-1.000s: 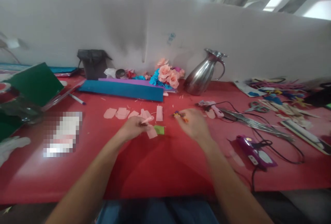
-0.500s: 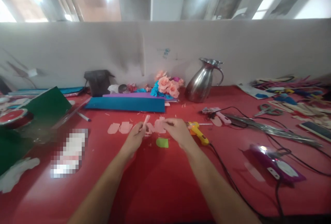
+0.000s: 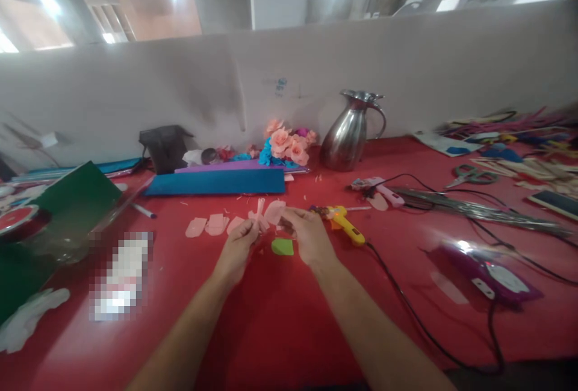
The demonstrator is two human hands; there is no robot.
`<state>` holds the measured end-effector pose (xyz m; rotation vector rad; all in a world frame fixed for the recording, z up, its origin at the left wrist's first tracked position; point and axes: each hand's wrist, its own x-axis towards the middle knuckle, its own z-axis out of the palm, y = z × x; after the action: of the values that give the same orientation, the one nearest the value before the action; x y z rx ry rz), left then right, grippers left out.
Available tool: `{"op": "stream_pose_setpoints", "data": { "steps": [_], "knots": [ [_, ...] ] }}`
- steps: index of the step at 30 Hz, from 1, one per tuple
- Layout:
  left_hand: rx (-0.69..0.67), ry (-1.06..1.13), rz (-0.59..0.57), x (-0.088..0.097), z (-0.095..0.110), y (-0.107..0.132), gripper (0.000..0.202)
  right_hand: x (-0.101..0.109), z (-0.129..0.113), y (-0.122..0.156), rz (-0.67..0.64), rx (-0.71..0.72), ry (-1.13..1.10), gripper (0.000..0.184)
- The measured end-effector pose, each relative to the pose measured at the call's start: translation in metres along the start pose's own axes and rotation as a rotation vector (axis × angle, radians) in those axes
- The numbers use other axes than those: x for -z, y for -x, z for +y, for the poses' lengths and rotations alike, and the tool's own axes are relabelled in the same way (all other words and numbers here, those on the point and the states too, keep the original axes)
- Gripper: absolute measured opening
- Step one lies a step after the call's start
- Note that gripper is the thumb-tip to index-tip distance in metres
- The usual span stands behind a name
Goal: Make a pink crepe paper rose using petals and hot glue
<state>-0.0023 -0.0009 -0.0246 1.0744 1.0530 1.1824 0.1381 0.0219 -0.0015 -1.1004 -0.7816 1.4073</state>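
Note:
My left hand (image 3: 238,247) pinches a narrow rolled strip of pink paper (image 3: 261,208) that stands upright from the fingers. Close to it on the right, my right hand (image 3: 308,233) holds a pink paper petal (image 3: 274,212) between thumb and fingers. Several more pink petals (image 3: 217,224) lie in a row on the red table to the left. Just below the hands is a green paper piece (image 3: 282,247) with a rounded end. A yellow glue gun (image 3: 347,226) rests right of my right hand, its cord running toward the front.
Behind lie a blue paper sheet (image 3: 217,182) and a bunch of peach paper flowers (image 3: 289,144). A steel jug (image 3: 345,138) stands by the wall. To the right are a pink glue gun (image 3: 389,193), scissors (image 3: 475,175), wires (image 3: 478,210) and a purple power strip (image 3: 492,276).
My right hand has lifted a pink petal off the table and brought it nearer the left hand's rolled strip. The camera view has tilted and shifted slightly.

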Motion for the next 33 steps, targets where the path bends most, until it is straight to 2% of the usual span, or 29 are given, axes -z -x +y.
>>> {"op": "stream_pose_setpoints", "data": {
  "steps": [6,13,23,33],
  "knots": [
    [-0.007,-0.073,0.006,0.002,-0.008,-0.002,0.027,-0.002,0.001,0.004,-0.014,-0.004,-0.044,0.020],
    [-0.001,-0.165,0.067,-0.002,-0.004,-0.001,0.034,-0.004,0.001,0.006,-0.007,-0.017,-0.057,0.019],
    [0.032,0.019,0.008,-0.005,-0.001,0.002,0.024,-0.007,-0.001,0.008,0.000,-0.038,-0.068,0.015],
    [0.007,0.035,0.010,-0.006,0.001,0.003,0.018,-0.009,-0.002,0.011,-0.007,-0.054,-0.080,0.013]
  ]
}}
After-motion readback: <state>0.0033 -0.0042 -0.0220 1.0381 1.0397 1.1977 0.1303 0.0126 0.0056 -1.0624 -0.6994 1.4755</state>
